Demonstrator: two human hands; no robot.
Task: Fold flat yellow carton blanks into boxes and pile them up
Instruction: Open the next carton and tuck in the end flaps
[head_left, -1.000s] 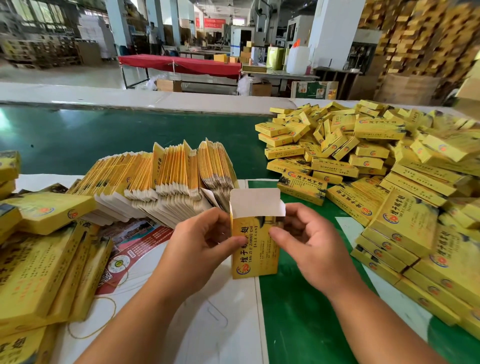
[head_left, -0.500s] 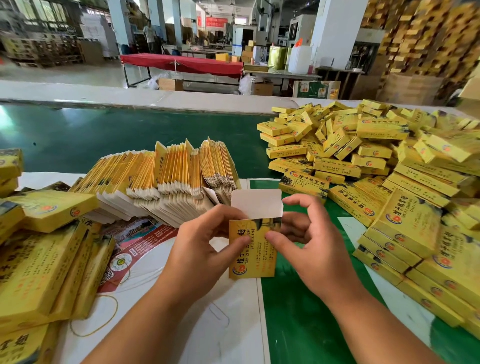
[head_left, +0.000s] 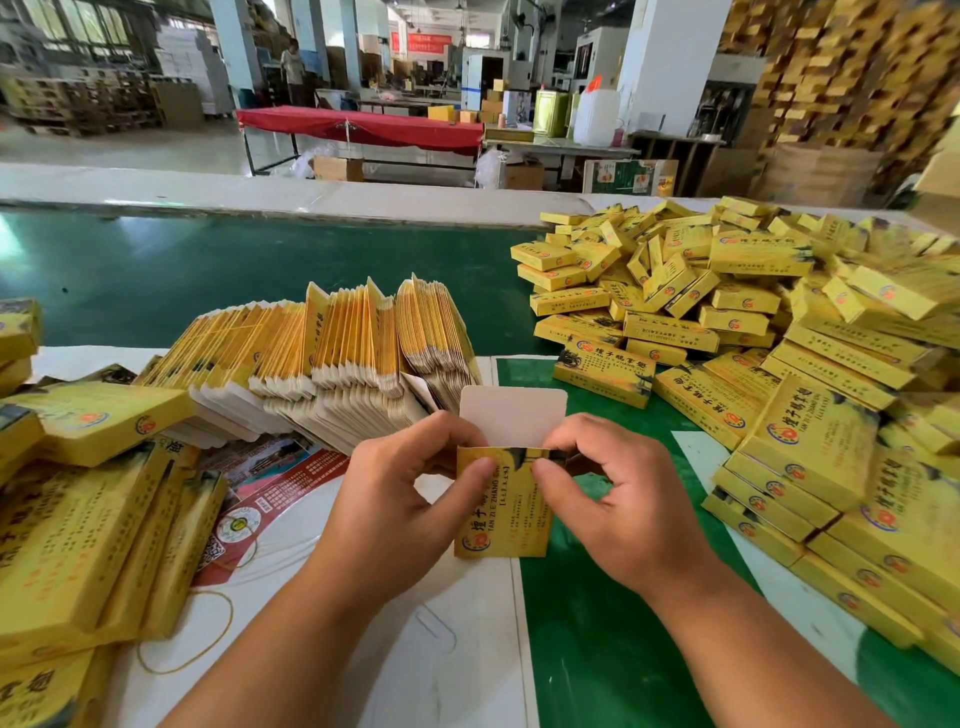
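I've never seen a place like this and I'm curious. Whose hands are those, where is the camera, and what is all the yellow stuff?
The camera sits on a person's head, looking down at their own hands. The left hand and right hand together hold one yellow carton, its white flap standing up, not yet tucked in. Behind it on the table lies a fanned row of flat blanks, waiting to be folded. On the right, over the green belt, is a big pile of finished boxes. The factory hall shows behind.
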